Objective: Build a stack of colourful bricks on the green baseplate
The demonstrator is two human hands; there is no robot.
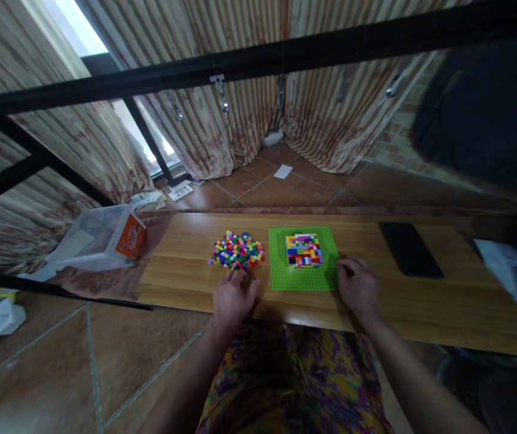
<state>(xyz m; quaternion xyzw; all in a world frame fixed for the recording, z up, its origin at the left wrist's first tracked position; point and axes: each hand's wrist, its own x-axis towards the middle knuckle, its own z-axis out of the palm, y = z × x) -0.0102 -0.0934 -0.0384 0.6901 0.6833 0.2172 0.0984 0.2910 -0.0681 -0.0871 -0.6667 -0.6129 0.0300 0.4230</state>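
A loose pile of small multicoloured toy bricks [237,250] lies on the wooden table. My left hand [232,298] is at the pile's near edge, fingers bent over the closest bricks and thumb held apart; no brick shows in its grasp. Right of the pile lies a green studded baseplate [281,280]. On it stands a low, roughly square block of multicoloured bricks [303,250]. My right hand [358,286] is closed at the baseplate's right edge, its curled fingers touching that edge. Its inner side is partly hidden.
A black phone [411,249] lies on the table [181,265] to the right, with white paper [500,265] beyond it. A clear plastic box [98,238] with an orange label stands left of the table. A black metal bar [258,60] crosses ahead, before striped curtains [240,138].
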